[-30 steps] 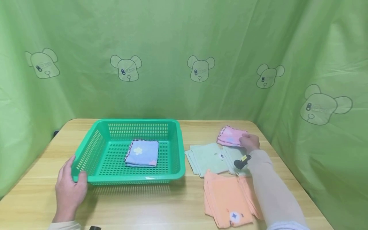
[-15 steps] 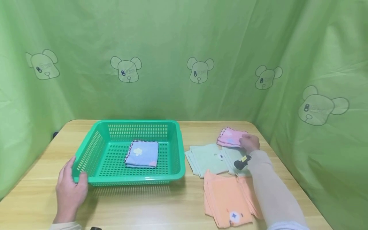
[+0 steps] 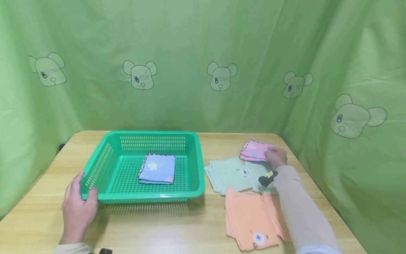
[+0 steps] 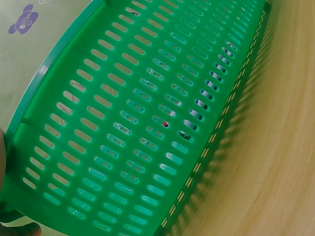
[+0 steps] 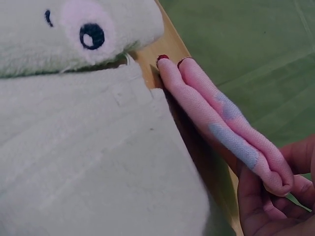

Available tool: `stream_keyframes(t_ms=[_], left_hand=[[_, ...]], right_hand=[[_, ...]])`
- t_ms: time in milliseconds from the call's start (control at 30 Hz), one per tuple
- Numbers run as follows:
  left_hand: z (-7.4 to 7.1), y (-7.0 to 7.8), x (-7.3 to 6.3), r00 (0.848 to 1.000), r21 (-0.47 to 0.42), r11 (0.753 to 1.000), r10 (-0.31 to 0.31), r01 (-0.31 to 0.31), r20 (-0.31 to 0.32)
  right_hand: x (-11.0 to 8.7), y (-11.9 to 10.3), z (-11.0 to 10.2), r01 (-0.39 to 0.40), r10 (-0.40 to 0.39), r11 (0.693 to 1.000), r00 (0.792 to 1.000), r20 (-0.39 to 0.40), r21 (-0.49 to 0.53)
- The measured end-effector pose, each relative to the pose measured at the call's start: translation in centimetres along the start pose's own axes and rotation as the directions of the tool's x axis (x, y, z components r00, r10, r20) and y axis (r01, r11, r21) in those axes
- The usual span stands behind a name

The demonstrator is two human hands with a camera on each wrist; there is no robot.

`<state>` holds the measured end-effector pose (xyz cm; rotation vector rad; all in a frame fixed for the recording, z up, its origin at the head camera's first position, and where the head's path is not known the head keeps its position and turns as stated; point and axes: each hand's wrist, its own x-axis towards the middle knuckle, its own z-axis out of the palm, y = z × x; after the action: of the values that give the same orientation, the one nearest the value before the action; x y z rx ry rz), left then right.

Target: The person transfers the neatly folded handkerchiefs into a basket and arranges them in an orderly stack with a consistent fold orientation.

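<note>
As the left hand (image 3: 78, 212) grips the basket (image 3: 149, 195), the right hand (image 3: 277, 156) pinches a pink cloth (image 3: 254, 151) pointing lengthwise leftward.

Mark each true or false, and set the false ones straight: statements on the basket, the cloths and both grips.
1. The right grip pinches the pink cloth. True.
2. The left grip is on the near-left corner of the green basket. True.
3. The pink cloth lies inside the green basket. False: it is outside, to the basket's right.
4. The orange cloths lie nearer the head camera than the pale green cloths. True.
5. The cloth inside the green basket is orange. False: it is a blue cloth with a pale flower.
</note>
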<state>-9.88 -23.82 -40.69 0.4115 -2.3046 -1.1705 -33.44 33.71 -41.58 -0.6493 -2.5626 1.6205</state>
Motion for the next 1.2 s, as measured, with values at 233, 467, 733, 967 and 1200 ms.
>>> stream_keyframes(t_ms=[233,467,733,967,1200], left_hand=[[0.1,0.1,0.1,1.000,-0.002,1.000,0.008,-0.008,-0.002],[0.2,0.2,0.2,1.000,-0.002,1.000,0.029,-0.029,-0.011],[0.1,0.1,0.1,1.000,0.004,1.000,0.027,-0.027,-0.011],[0.1,0.0,0.1,1.000,0.010,1.000,0.026,-0.026,-0.010],[0.1,0.0,0.1,1.000,0.007,1.000,0.023,-0.023,-0.014]], right_hand=[[-0.3,-0.6,-0.2,0.019,-0.019,1.000,1.000,0.001,0.015],[-0.4,-1.2,-0.1,0.035,-0.035,0.998,0.999,-0.003,0.043],[-0.9,-2.1,0.3,0.051,-0.051,0.997,0.999,-0.010,0.054],[-1.1,-2.8,0.2,0.059,-0.060,0.996,0.998,0.004,0.062],[-1.0,-3.2,0.2,0.053,-0.055,0.993,0.998,0.020,0.104]])
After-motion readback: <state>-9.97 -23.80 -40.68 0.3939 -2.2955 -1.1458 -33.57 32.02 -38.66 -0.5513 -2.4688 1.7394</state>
